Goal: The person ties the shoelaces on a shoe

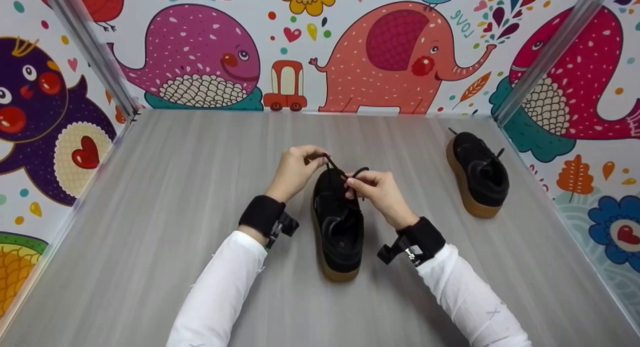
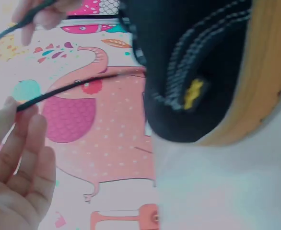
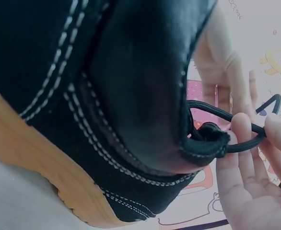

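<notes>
A black shoe [image 1: 345,232] sits in the middle of the gray counter [image 1: 175,212], flat on its light brown bottom. Its toe points at the back wall [image 1: 300,47], and its heel is close to the person. The two hands are up by the toe end, one on each side. The left hand [image 1: 299,167] pinches a black lace [image 2: 68,87] with its thumb and finger, and the lace goes straight from there to the shoe. The right hand [image 1: 375,189] pinches black lace too, at a spot where two strands meet. White stitches run along the shoe, and a little yellow tag [image 2: 194,94] is on its side near the toe. Another black shoe [image 1: 480,174] just like it is over on the right, well apart, near the side wall [image 1: 587,217]. Both arms have white sleeves [image 1: 215,297] and black wrist bands [image 1: 262,214].
</notes>
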A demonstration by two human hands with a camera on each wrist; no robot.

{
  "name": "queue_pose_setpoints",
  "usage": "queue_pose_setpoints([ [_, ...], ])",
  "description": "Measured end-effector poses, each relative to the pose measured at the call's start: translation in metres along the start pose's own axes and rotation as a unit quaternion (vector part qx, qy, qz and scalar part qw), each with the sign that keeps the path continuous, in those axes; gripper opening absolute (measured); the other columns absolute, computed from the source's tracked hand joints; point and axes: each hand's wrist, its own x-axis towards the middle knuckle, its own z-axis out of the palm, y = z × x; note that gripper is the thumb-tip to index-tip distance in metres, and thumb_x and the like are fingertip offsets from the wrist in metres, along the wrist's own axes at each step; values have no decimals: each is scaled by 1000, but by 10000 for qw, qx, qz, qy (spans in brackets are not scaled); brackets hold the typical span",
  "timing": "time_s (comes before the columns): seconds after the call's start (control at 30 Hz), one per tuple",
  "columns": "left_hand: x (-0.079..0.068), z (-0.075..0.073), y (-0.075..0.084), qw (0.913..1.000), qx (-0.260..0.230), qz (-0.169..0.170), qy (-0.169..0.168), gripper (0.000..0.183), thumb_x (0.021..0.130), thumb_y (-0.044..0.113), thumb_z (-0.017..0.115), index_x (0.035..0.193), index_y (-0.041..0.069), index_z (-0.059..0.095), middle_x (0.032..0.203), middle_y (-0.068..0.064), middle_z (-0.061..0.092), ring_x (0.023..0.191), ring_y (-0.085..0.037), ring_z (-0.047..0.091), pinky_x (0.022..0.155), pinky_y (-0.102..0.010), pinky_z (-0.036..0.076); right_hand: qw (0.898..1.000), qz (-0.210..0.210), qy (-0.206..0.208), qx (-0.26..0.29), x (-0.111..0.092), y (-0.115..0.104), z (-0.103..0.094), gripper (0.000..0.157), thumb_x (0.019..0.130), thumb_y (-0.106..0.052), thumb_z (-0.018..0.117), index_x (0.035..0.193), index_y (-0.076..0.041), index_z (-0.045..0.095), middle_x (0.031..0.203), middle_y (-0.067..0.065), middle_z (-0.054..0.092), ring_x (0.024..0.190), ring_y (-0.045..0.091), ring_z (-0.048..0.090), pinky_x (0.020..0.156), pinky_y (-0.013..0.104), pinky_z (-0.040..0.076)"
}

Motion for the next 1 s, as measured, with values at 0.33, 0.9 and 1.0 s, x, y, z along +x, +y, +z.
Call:
queue_pose_setpoints([
  [0.33,-19,-20,35,9982,-169,564,139,9,89,10,66,93,7,73,86,-3,71,69,-8,65,64,-22,53,9999,-4,-104,82,-1,1,-2,30,91,-16,63,106,9,66,81,6,69,72,14,66,72,27,55],
  [0.9,-58,-7,69,9824,274,1786,477,5,85,2,68,89,5,69,87,-6,68,76,-12,65,66,-21,53,9987,-196,49,-467,-4,-2,-7,18,90,-13,65,99,2,71,83,17,69,71,16,60,64,24,47],
  [1.0,-63,0,64,9729,405,2145,762,8,83,-1,68,89,5,68,87,-6,67,79,-13,65,70,-19,52,9987,-167,29,-479,-3,-2,-7,17,90,-9,64,99,5,70,87,22,69,72,17,60,64,24,47],
])
